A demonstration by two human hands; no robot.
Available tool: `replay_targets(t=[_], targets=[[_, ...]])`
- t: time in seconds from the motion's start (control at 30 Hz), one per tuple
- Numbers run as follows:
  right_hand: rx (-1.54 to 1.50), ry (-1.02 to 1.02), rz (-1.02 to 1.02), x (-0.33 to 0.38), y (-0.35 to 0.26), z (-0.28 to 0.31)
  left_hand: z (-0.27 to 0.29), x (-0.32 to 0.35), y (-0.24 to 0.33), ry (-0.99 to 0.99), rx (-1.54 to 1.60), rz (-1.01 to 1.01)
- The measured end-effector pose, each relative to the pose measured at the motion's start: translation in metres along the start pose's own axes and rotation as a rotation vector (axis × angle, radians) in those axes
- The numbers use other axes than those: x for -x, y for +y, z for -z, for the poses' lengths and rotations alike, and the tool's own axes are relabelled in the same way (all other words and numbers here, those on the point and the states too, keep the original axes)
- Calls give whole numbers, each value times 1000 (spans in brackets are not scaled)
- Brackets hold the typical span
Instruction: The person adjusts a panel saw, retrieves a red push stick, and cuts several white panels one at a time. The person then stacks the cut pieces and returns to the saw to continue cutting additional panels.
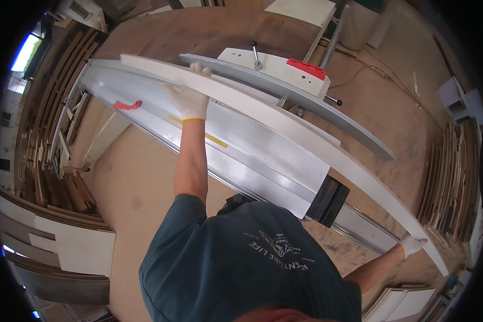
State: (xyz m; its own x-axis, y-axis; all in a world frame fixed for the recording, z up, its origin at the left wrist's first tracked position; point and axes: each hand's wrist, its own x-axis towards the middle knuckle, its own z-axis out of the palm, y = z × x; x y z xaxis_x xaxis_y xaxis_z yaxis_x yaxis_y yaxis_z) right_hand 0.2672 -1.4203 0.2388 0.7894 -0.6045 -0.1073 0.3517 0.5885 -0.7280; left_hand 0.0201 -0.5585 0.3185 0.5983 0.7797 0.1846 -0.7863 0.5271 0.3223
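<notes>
A long, narrow white board [284, 119] stretches diagonally from the far left to the lower right, over the metal table of a saw-like machine [263, 153]. My left hand [190, 99], in a white knitted glove with a yellow cuff edge, grips it near the far-left end, with fingertips over the far edge and thumb on the near side. At the lower right, my right hand [412, 245], also gloved, holds the board close to its other end; most of those fingers are hidden.
Behind the board is a grey rail [354, 126] with a white-and-red fence unit [276, 67] and black-knobbed levers. A red handle-like piece [127, 104] lies on the table's left part. Board stacks stand left [59, 91] and right [448, 172]; white panels [402, 303] lie lower right.
</notes>
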Motion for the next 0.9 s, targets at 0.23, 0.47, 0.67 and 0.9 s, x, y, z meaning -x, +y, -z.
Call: replay_targets(t=[0.23,0.47,0.67,0.9], targets=[[1063,-66,253,-95,-70,126,69,57,-129,469,-182,273],[2382,75,356,-165,-96,167,32,93,-187,580,-334,691],[2205,-14,593,-274,-139,148,80,6,-194,630,-565,407],[1816,-267,487,-323,-73,114,124,-11,-199,671,-962,698]])
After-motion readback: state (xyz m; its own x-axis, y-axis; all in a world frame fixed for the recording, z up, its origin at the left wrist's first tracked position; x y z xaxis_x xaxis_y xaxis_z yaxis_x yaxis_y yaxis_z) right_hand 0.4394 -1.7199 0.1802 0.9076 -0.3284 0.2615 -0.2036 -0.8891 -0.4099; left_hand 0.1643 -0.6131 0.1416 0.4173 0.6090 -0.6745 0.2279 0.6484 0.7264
